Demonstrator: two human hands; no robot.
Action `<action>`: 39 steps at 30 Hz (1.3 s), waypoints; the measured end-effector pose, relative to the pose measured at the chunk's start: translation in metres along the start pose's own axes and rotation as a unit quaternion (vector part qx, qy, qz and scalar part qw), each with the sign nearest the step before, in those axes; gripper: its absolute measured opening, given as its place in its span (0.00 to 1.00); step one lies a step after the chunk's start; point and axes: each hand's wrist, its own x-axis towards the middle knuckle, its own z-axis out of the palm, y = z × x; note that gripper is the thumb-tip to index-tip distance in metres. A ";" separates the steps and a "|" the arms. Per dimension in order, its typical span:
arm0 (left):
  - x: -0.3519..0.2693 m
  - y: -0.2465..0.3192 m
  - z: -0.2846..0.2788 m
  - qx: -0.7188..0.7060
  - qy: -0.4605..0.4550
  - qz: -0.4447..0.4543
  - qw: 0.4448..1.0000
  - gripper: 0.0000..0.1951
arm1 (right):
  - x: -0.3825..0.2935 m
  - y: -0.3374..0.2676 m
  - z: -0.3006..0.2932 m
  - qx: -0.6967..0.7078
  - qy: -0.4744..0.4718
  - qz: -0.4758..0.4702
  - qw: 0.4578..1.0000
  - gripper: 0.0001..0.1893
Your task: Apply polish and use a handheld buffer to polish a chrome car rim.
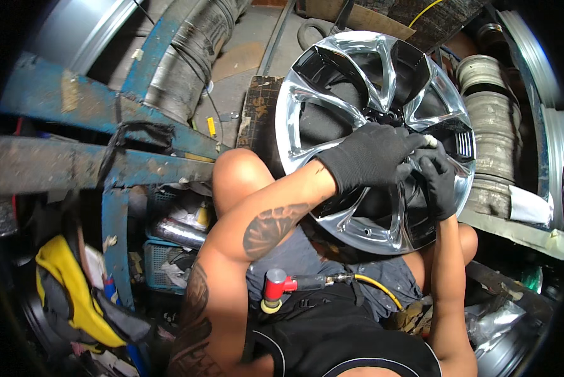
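A polished alloy wheel rim (374, 42) with silver and black spokes lies tilted across my lap, its face towards me. My left hand (374, 153), in a dark knitted glove, reaches over the spokes near the hub. My right hand (435, 174), gloved alike, has its fingers curled close beside the left fingertips. A small whitish piece (430, 140) shows where the fingers of both hands meet; which hand grips it cannot be told. A red pneumatic polisher (276, 285) with a pale pad lies on my lap, joined to a yellow air hose (381, 288).
A blue metal frame (117, 174) stands at the left, with blue plastic baskets (161, 264) and a yellow and grey cloth item (70, 292) near it. Stacked rims (492, 136) stand at the right by a white sheet (531, 205). Cardboard (237, 61) lies on the floor ahead.
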 end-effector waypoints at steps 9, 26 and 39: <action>-0.066 0.059 -0.038 -0.137 0.096 -0.030 0.985 0.13 | -0.029 -0.026 -0.010 -0.127 -0.069 -0.142 0.979 0.22; -0.587 -0.075 -0.017 0.286 0.356 -0.788 0.413 0.53 | -0.035 -0.065 0.036 -0.176 -0.132 -0.222 0.950 0.11; -0.538 -0.036 0.000 0.151 0.475 -0.722 0.480 0.49 | -0.044 -0.051 0.023 -0.258 -0.151 -0.234 0.925 0.11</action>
